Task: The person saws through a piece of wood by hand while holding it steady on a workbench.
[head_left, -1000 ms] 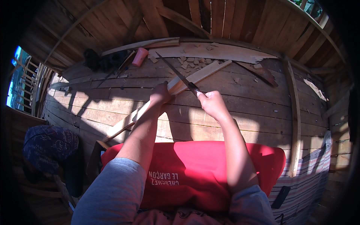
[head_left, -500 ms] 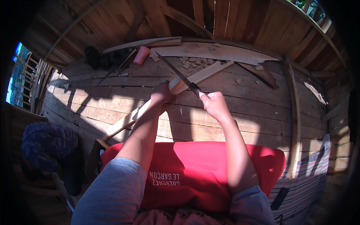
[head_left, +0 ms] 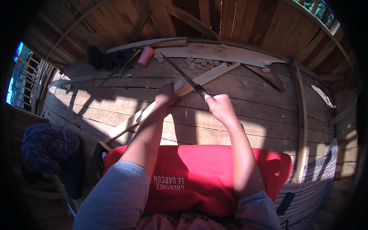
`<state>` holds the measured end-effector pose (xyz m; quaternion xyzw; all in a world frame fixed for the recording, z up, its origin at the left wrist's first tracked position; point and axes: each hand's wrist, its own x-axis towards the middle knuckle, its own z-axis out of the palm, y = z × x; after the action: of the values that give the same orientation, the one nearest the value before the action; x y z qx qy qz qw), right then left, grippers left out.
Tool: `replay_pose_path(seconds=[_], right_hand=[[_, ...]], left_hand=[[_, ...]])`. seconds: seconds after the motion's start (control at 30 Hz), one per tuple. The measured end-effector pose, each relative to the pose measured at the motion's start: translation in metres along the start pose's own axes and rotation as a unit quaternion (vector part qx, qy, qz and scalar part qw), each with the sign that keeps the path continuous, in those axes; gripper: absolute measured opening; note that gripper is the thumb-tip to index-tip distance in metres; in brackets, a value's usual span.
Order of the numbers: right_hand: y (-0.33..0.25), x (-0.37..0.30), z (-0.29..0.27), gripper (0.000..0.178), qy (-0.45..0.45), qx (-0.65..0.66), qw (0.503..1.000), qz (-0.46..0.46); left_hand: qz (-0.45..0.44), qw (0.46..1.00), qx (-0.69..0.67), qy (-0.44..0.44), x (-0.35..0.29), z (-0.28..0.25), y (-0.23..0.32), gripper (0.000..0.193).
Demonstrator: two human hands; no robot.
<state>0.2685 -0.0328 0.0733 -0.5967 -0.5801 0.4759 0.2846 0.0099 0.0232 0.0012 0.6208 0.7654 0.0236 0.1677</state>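
My right hand (head_left: 221,107) is closed round the dark handle of a handsaw (head_left: 183,73). The saw's long narrow blade points away to the upper left and passes over a light wooden plank (head_left: 210,76). This plank lies slantwise over the floor, from near my left knee side up to the far right. Pressed down on it, left of the saw, is my left hand (head_left: 167,94), its fingers wrapped over the wood and partly hidden. Whether the blade's teeth touch the plank I cannot tell. Small cut wood blocks (head_left: 199,63) are scattered beyond it.
A pink cup (head_left: 145,56) lies tipped near the far wall, beside a dark heap (head_left: 109,58). A wide board (head_left: 234,55) runs along that wall. On the right stands a wooden post (head_left: 301,122); a phone (head_left: 286,203) lies on striped cloth. Another person (head_left: 50,147) bends at the left.
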Motion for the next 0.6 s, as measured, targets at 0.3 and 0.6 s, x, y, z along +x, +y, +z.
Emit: replay_pose_path(seconds=[0.3,0.6], right_hand=[[-0.007,-0.015,-0.009,0.042,-0.117,0.144,0.976,-0.111],[0.031,-0.035,-0.018,0.034,-0.029,0.017,0.997,-0.064]], left_hand=[[0.004,1.000,-0.010,0.023,-0.006,0.006,0.004,0.084],[-0.001,0.999,-0.017,0.034,-0.013,0.007,0.004,0.067]])
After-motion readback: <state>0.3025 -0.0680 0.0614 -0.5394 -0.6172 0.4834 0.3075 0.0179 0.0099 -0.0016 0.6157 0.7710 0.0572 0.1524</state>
